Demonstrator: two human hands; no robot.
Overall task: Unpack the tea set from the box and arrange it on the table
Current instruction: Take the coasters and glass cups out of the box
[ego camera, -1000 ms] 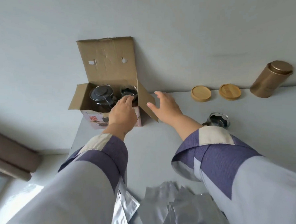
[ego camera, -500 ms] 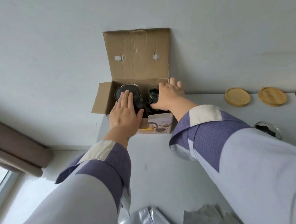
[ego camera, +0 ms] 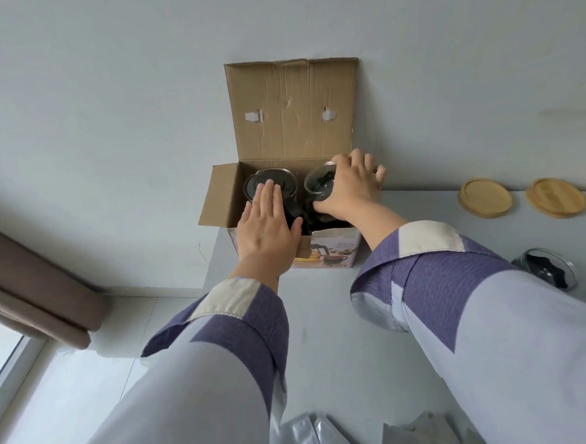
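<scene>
An open cardboard box [ego camera: 294,109] stands at the table's far left corner against the wall, its lid flap up. Inside it on the left is a glass teapot [ego camera: 284,185] with a dark lid, and on the right a glass cup [ego camera: 318,183]. My left hand [ego camera: 266,228] lies flat over the teapot's near side, fingers together and stretched out. My right hand [ego camera: 349,188] curls over the cup's right rim, thumb at its near side. Another glass cup [ego camera: 547,269] stands on the table to the right, partly behind my right sleeve.
Two round wooden coasters [ego camera: 484,198] [ego camera: 555,197] lie by the wall at the right. Silver foil pouches [ego camera: 316,438] are heaped at the table's near edge. The table's left edge drops to a tiled floor, with a brown curtain [ego camera: 33,289] at the far left.
The view has swung left and closer to the box. My right hand went from beside the box's right flap into the box onto the cup. My left hand spread flat over the teapot.
</scene>
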